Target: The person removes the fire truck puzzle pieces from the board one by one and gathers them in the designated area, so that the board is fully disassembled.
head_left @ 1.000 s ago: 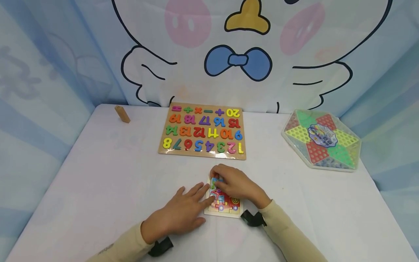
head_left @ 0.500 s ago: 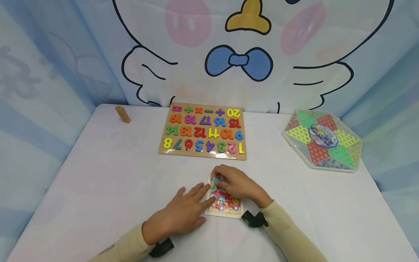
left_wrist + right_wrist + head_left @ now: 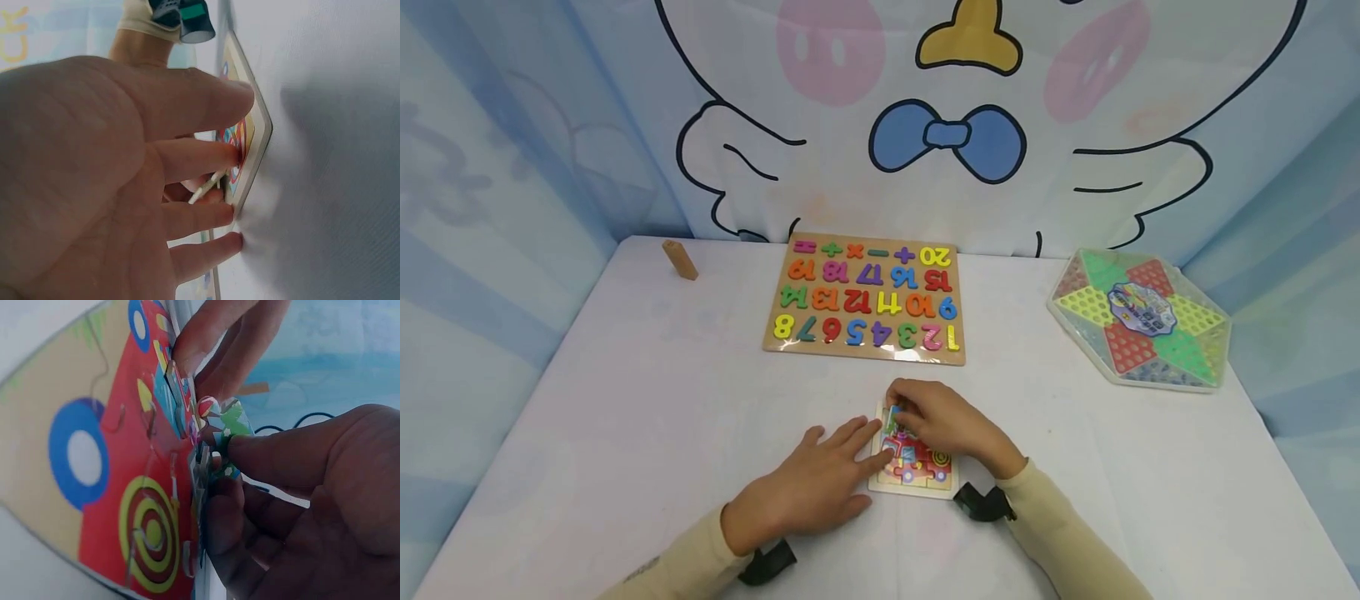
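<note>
Fingers [image 3: 284, 453] of right hand [image 3: 943, 421] pinch 1 puzzle piece [image 3: 234, 422]; left hand [image 3: 812, 487], spread wide, touches puzzle [image 3: 928, 469].

Behind the table [image 3: 625, 400] hangs a pale cloth backdrop [image 3: 880, 200], printed at its middle with a blue bow tie [image 3: 947, 135] outlined in black. Directly above the bow tie is a yellow shape [image 3: 970, 42], also black-edged; one pink oval [image 3: 831, 50] lies up and left of the bow tie, another pink patch [image 3: 1097, 58] up and right. A wing-like outline [image 3: 737, 179] stands on its left, a matching outline [image 3: 1150, 171] on its right. Farther left hangs a light-blue curtain [image 3: 475, 250] with faint grey figures; farther right, a blue curtain [image 3: 1300, 250] with paler bands. Below the bow tie spreads the table's white cover, under soft, even light
</note>
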Demonstrator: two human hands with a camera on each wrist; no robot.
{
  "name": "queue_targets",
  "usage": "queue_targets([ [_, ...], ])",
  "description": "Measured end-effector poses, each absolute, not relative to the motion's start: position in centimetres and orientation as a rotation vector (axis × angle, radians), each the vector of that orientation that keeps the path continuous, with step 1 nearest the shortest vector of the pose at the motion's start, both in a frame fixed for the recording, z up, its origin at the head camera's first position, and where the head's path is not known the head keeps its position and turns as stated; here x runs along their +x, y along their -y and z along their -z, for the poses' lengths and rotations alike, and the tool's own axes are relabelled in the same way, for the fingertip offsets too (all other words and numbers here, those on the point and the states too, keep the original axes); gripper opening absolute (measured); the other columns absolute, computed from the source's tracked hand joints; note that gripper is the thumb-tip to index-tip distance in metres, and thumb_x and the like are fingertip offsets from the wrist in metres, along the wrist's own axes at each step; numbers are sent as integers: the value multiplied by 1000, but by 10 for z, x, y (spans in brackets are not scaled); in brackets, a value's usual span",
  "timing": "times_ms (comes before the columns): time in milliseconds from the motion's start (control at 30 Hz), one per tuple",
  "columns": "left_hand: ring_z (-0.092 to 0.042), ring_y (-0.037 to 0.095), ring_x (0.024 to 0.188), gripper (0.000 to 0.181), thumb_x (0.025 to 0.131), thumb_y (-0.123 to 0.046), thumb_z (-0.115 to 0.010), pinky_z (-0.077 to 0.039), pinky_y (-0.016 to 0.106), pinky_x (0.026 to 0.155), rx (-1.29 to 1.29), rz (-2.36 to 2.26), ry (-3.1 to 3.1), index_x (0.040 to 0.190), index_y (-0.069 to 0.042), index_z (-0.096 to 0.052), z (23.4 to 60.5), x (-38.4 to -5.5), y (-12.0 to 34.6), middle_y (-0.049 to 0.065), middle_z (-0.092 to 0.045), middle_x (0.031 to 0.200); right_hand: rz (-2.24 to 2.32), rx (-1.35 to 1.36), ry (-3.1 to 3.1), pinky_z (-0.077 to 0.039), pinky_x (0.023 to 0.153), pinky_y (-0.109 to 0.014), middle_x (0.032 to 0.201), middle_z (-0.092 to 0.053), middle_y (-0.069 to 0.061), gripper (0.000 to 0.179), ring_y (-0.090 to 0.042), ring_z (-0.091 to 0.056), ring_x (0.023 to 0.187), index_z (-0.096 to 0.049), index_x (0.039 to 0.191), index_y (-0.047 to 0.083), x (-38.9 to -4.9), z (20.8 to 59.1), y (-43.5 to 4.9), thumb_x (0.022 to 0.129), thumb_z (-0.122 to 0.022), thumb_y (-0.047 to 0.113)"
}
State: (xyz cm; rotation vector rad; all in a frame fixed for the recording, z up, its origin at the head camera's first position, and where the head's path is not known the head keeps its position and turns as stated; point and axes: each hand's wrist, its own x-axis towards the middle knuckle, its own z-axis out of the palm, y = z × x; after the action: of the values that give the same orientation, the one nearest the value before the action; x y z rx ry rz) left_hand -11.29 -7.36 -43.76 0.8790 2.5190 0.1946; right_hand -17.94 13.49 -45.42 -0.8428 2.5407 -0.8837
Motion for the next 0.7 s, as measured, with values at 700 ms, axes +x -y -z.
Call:
queue_targets([
  [700,-25,29,153,59,94,-43,-72,-32,65,111,847,-232,-2479,150,-33,-53,437,-116,76,9,-27,167,1131,-697,-2356,-46,80,-35,92,-58,3,10,-18,-55,89,-64,105,17,-185,457,-144,104,-56,11],
])
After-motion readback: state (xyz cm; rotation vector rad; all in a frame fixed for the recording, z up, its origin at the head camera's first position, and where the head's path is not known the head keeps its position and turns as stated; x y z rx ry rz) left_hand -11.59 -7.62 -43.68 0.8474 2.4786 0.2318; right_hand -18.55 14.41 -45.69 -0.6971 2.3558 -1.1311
